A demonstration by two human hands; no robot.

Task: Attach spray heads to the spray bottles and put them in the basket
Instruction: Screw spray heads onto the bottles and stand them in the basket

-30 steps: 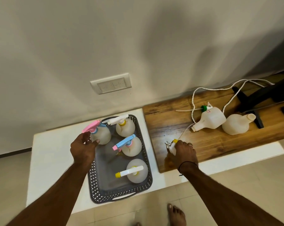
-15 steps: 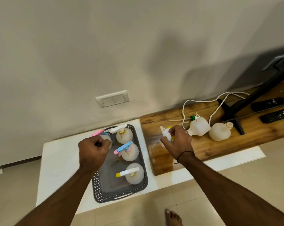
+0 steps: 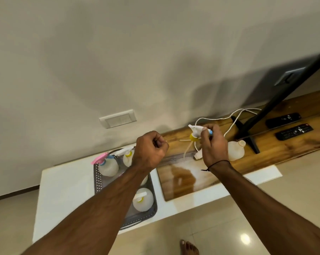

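My right hand (image 3: 213,144) is raised over the wooden shelf (image 3: 276,150) and grips a white spray head (image 3: 195,130) with a yellow collar; its thin tube hangs down below. My left hand (image 3: 149,150) hovers above the grey basket (image 3: 98,179), fingers curled into a fist with nothing in it. The basket holds several white bottles with spray heads, one pink (image 3: 100,157), one at the front with a yellow collar (image 3: 143,199); my left forearm hides the rest. On the shelf, one open bottle (image 3: 236,150) lies behind my right hand, and the neck of another (image 3: 197,155) shows.
The basket sits on a white ledge (image 3: 63,186) next to the wooden shelf. A white cable (image 3: 234,115), a black TV stand leg (image 3: 247,138) and two black remotes (image 3: 294,131) lie on the shelf at right. A wall socket plate (image 3: 118,118) is above. A bare foot (image 3: 189,247) is on the floor.
My right hand has lifted the spray head up from the shelf. My left hand left the pink-headed bottle in the basket and rose, curled. The camera tilted up and right.
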